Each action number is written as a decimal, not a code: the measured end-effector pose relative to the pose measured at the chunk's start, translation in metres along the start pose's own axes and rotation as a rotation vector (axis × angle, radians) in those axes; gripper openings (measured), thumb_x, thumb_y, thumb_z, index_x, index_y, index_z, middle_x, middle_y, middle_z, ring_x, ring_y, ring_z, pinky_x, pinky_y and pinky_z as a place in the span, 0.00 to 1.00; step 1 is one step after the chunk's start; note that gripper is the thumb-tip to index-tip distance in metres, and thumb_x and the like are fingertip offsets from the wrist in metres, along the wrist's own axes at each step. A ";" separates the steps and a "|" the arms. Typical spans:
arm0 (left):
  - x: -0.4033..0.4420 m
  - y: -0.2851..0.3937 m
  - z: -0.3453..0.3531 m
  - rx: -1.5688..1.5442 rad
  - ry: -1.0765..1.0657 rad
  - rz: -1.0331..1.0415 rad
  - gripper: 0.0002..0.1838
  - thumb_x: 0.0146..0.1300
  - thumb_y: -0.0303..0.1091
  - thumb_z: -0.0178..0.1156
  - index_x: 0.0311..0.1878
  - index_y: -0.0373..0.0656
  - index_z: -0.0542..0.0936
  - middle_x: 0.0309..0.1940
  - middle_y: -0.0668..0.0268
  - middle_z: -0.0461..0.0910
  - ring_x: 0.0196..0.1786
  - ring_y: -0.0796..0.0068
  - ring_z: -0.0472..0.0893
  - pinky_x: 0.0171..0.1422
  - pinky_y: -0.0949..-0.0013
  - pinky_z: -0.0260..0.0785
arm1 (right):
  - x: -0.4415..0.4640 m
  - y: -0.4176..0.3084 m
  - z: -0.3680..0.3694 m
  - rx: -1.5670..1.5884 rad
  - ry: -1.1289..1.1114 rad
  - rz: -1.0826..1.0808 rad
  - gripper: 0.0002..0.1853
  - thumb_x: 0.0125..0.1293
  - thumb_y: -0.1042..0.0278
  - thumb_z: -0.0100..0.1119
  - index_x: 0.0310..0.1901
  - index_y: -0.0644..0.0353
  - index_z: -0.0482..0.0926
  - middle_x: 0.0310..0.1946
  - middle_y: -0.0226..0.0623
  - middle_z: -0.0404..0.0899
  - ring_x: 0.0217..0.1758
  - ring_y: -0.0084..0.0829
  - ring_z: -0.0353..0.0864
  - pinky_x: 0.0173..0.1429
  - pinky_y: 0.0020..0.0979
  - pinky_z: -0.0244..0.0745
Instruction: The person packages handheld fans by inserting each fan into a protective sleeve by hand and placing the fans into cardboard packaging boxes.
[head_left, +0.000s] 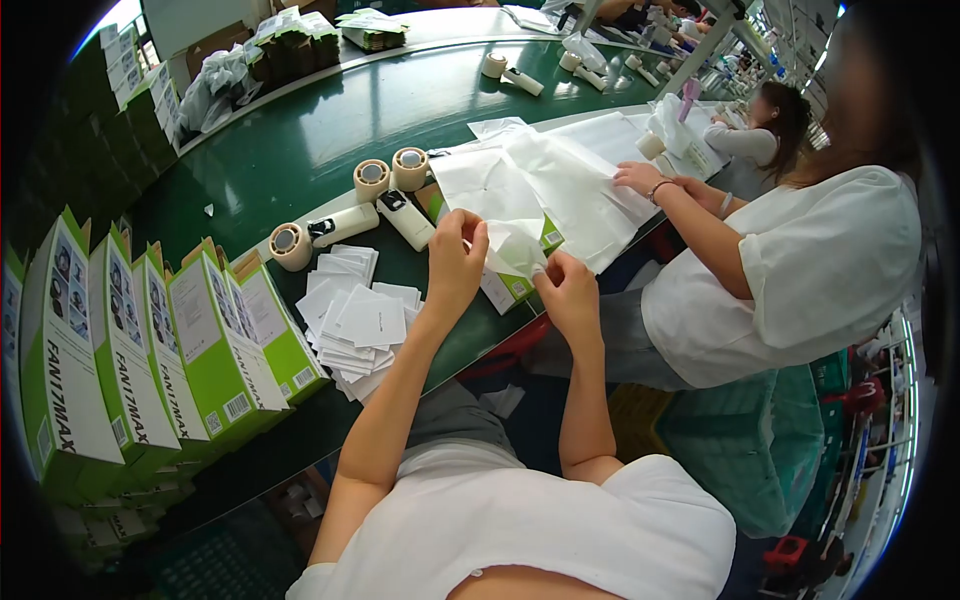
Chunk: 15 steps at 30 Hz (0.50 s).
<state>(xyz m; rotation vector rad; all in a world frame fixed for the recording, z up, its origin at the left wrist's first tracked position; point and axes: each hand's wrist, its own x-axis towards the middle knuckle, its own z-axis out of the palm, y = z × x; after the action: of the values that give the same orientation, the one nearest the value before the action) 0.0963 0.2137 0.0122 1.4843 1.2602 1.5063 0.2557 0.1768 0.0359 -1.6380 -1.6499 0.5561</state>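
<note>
My left hand [459, 262] is closed in a pinch at the near left edge of a thin white bag [511, 246]. The bag's other side is pinched between the fingers of my right hand [570, 292]. Just under the bag lies a green-and-white box [497, 291], mostly covered. Beyond my hands, more flat white bags [570, 185] are spread over the table. Left of my left hand stand a white handheld fan [405, 219] and a second white handheld fan [345, 225], beside round cream-coloured pieces [372, 180].
A loose pile of white cards [362, 325] lies left of my forearm. Several green-and-white FAN17MAX boxes [222, 335] stand in a row at the left. A green conveyor belt [300, 130] curves behind. On my right, a co-worker's hands [650, 182] rest over the white bags.
</note>
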 end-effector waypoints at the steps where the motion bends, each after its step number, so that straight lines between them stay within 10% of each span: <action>1: 0.002 -0.001 0.001 0.030 0.040 0.038 0.04 0.57 0.25 0.58 0.31 0.33 0.76 0.27 0.62 0.75 0.27 0.72 0.72 0.33 0.72 0.67 | -0.006 -0.011 -0.007 -0.279 0.009 0.042 0.06 0.55 0.75 0.61 0.28 0.61 0.72 0.17 0.31 0.69 0.19 0.26 0.64 0.28 0.26 0.63; 4: -0.007 0.006 0.005 0.087 -0.095 0.105 0.03 0.58 0.24 0.56 0.32 0.34 0.74 0.29 0.61 0.73 0.30 0.67 0.73 0.38 0.69 0.68 | -0.012 -0.046 -0.017 -0.079 0.166 -0.037 0.07 0.56 0.75 0.59 0.27 0.61 0.70 0.18 0.33 0.69 0.21 0.28 0.64 0.30 0.26 0.64; 6: -0.013 -0.002 0.012 0.259 -0.179 0.216 0.04 0.57 0.24 0.57 0.35 0.35 0.75 0.31 0.60 0.75 0.32 0.64 0.74 0.40 0.67 0.68 | -0.004 -0.061 -0.012 0.108 0.298 -0.475 0.03 0.57 0.76 0.58 0.30 0.64 0.73 0.23 0.31 0.73 0.24 0.24 0.65 0.33 0.23 0.65; 11: -0.022 -0.047 0.037 0.473 0.019 0.597 0.08 0.55 0.25 0.59 0.39 0.37 0.75 0.35 0.59 0.77 0.34 0.62 0.75 0.41 0.66 0.68 | 0.072 -0.078 0.077 -0.204 -0.235 -0.580 0.10 0.55 0.71 0.60 0.37 0.66 0.77 0.34 0.42 0.79 0.35 0.38 0.77 0.44 0.34 0.73; 15: -0.021 -0.041 0.020 0.229 -0.091 0.260 0.10 0.53 0.27 0.61 0.39 0.37 0.75 0.33 0.58 0.78 0.31 0.62 0.74 0.38 0.65 0.67 | 0.115 -0.045 0.152 -0.562 -0.509 -0.659 0.15 0.54 0.61 0.62 0.35 0.66 0.80 0.33 0.45 0.80 0.35 0.41 0.80 0.43 0.36 0.76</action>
<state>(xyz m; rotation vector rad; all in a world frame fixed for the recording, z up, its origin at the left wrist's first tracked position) 0.1122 0.2104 -0.0359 1.9062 1.2563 1.4731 0.1220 0.3141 -0.0044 -1.2152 -2.7576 0.1697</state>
